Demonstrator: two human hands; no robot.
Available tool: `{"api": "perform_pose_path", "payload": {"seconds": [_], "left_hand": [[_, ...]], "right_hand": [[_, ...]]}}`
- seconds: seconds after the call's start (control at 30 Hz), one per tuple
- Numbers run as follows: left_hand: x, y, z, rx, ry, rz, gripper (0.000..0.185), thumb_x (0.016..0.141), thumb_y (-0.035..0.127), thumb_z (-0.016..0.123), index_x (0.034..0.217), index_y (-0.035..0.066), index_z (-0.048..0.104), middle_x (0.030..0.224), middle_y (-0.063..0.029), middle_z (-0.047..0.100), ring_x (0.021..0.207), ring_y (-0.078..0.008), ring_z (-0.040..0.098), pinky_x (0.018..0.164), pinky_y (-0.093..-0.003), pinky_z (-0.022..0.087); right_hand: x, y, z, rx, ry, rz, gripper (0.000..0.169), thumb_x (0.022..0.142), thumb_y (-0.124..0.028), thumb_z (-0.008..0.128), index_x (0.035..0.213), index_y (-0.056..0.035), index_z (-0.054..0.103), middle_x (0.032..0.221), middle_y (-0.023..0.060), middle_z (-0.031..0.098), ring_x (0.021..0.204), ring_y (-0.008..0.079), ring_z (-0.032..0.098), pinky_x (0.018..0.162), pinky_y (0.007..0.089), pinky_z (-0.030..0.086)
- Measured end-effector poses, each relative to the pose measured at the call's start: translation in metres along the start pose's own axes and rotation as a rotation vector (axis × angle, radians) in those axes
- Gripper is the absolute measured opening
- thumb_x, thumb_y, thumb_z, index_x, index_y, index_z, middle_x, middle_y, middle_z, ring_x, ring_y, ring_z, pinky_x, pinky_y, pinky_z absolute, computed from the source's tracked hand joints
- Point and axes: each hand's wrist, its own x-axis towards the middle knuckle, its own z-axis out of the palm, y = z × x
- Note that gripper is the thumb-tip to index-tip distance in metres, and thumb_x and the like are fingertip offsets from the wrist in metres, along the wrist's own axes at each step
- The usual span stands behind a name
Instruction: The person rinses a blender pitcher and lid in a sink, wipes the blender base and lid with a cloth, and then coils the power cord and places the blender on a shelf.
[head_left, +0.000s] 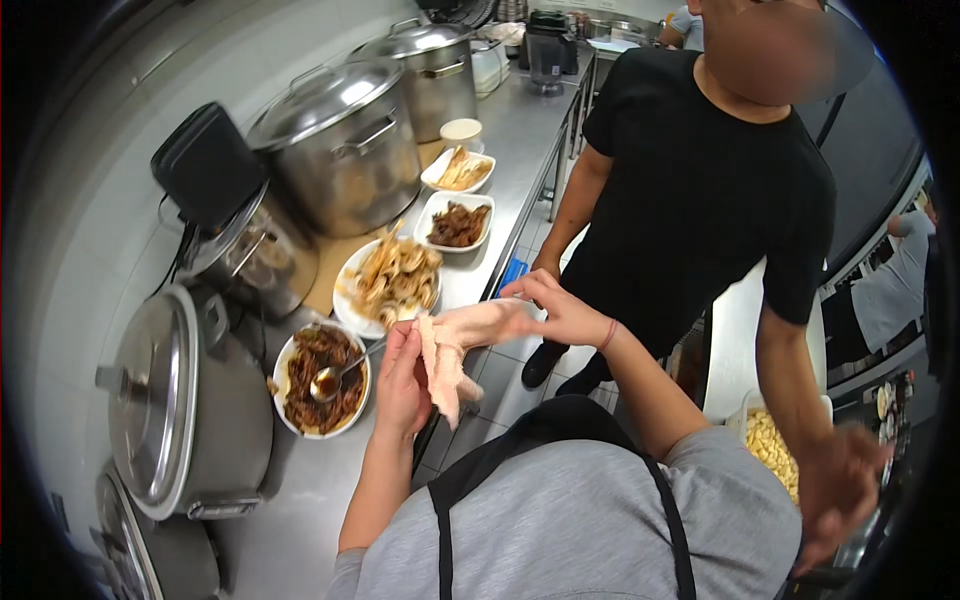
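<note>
A pale pink cloth glove (450, 360) is stretched between my two hands. My left hand (405, 375) pinches its near end, where finger-like parts hang down. The far end, somewhat blurred, reaches my right hand (559, 307), whose fingers are spread around it. Left of my left hand lies a white dish of dark shredded meat (300, 397) with a metal spoon (325, 384) resting in it. Just beyond stands a white plate of pale, strip-like food (394, 281). Farther along are a square white bowl of brown meat (457, 225) and a smaller bowl of pale food (461, 171).
Large lidded metal pots (349, 150) line the wall along the steel counter (300, 517). A person in a black shirt (697, 187) stands close in front, one arm reaching down at right near a tub of pale yellow pieces (772, 454). A blender (546, 56) stands farther back.
</note>
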Motion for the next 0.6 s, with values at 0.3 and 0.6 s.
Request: {"api": "perform_pose_path", "payload": {"seconds": [0.3,0.6], "left_hand": [[0.107,-0.038,0.042,0.982,-0.86,-0.101,0.037,0.09,0.027,0.051,0.121,0.007,0.046,0.089,-0.0076,0.059,0.079,-0.0206,0.059,0.071,-0.0331,0.046],[0.208,0.038,0.059,1.247,-0.939,-0.079,0.045,0.087,0.031,0.054,0.124,0.008,0.045,0.084,-0.0115,0.059,0.076,-0.0253,0.058,0.068,-0.0343,0.045]], "right_hand": [[0.015,0.04,0.033,1.484,-0.186,0.672,0.052,0.083,-0.053,0.041,0.114,-0.0119,0.048,0.103,0.0067,0.052,0.09,0.0192,0.056,0.073,0.0383,0.045],[0.144,0.093,-0.127,-0.108,0.453,-0.117,0.021,0.07,-0.028,0.056,0.088,-0.0181,0.054,0.085,0.0,0.05,0.079,0.0201,0.051,0.064,0.0333,0.04]]}}
